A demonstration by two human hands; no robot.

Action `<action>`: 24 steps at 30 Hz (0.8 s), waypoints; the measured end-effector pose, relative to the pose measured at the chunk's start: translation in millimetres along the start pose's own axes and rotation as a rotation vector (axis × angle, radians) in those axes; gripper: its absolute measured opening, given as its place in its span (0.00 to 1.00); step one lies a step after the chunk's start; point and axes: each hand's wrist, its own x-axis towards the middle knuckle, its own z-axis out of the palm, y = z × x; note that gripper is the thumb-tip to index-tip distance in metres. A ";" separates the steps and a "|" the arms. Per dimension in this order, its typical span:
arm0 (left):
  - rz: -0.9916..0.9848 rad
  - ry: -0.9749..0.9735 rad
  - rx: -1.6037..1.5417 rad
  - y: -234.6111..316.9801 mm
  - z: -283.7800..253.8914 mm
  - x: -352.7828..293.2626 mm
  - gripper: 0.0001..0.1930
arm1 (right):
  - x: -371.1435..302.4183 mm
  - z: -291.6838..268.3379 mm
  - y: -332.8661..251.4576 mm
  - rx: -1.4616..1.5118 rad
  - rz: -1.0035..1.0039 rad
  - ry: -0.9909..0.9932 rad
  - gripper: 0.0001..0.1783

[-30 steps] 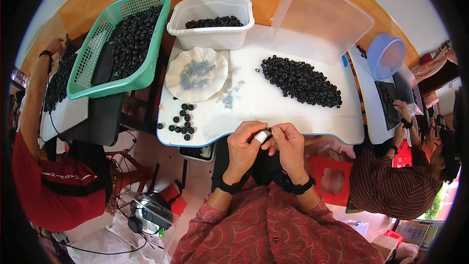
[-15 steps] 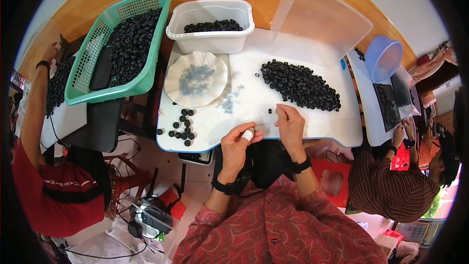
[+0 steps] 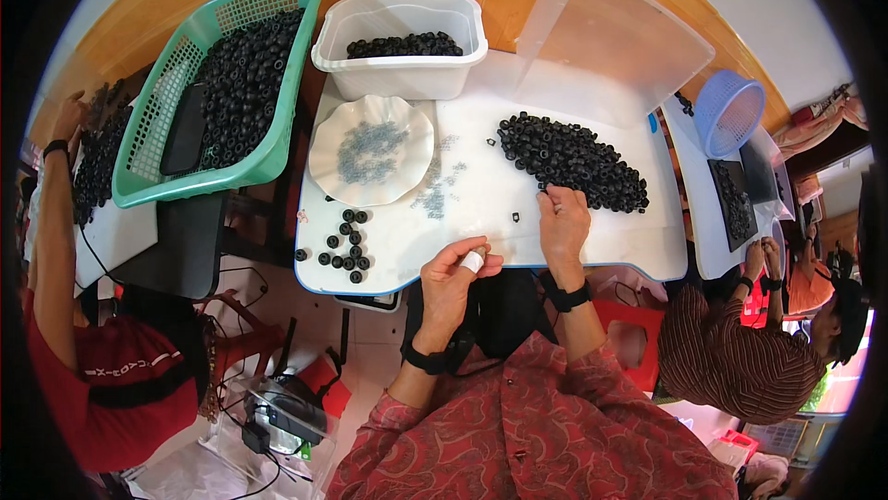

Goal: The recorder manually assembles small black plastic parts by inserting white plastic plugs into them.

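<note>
While the left hand [image 3: 455, 276] sits at the near edge of the white table [image 3: 481, 213], just below frame centre, we note its fingers curled in a loose fist; a white wrap covers one fingertip, and we cannot tell whether anything small is pinched inside. The right hand [image 3: 562, 222] lies flat, palm down, right of centre, fingertips touching the near edge of the pile of black rings [image 3: 572, 156]. It grips nothing that we can see. The pile spreads across the upper right part of the table. One stray black ring [image 3: 515, 217] lies on the bare surface just left of the right hand.

A small cluster of black rings [image 3: 344, 247] sits at the table's lower left corner, well apart from both hands. Above it a white scalloped dish [image 3: 370, 150] holds small grey parts, and more grey parts [image 3: 433, 187] are scattered on the table between dish and pile. At top centre a white tub [image 3: 402, 45] contains more black rings. A clear lid [image 3: 615, 37] leans at the upper right. A green basket [image 3: 222, 84] full of black rings occupies the upper left.

Both wrists carry black bands. At the left rim a person in a red shirt [image 3: 102, 380] reaches up. At the right rim another person in a striped shirt [image 3: 740, 361] works at a second table near a blue basket [image 3: 729, 111].
</note>
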 end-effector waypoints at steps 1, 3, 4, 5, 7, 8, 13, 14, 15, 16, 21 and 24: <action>-0.002 -0.001 -0.004 -0.2 -0.3 0.0 0.11 | -0.9 -1.2 -1.0 0.069 -0.006 0.007 0.05; -0.006 -0.001 -0.008 0.0 -0.9 -0.4 0.11 | -3.3 -5.0 -3.6 0.136 -0.012 0.013 0.05; -0.002 -0.007 -0.014 0.5 -1.2 -0.7 0.11 | -4.8 -7.9 -4.5 0.137 -0.038 0.003 0.06; 0.002 -0.012 -0.019 0.6 -1.8 -0.8 0.11 | -6.0 -9.3 -4.9 0.137 -0.065 -0.007 0.06; 0.000 -0.014 -0.016 0.2 -1.8 0.0 0.11 | -7.5 -9.7 -2.7 0.120 -0.057 -0.012 0.07; 0.004 -0.016 -0.014 0.0 -1.8 0.1 0.11 | -8.2 -9.7 -1.6 0.105 -0.054 -0.016 0.08; -0.004 -0.021 -0.020 0.3 -2.7 -0.1 0.11 | -8.7 -6.6 4.6 0.081 -0.040 0.012 0.11; -0.009 -0.020 -0.018 0.6 -2.5 -0.1 0.11 | -8.9 -5.9 5.3 0.096 -0.044 0.019 0.12; -0.010 -0.018 -0.019 0.3 -3.0 0.0 0.11 | -8.8 -6.2 3.1 0.095 -0.044 0.016 0.12; -0.009 -0.024 -0.018 0.0 -3.6 0.1 0.11 | -8.6 -7.1 0.8 0.127 0.009 0.008 0.12; -0.007 -0.032 -0.026 -1.2 -5.1 0.6 0.11 | -7.8 -9.6 -0.4 0.087 0.021 -0.024 0.13; -0.001 -0.049 -0.014 -0.8 -4.6 1.0 0.11 | -7.6 -9.1 4.0 0.084 -0.026 -0.025 0.11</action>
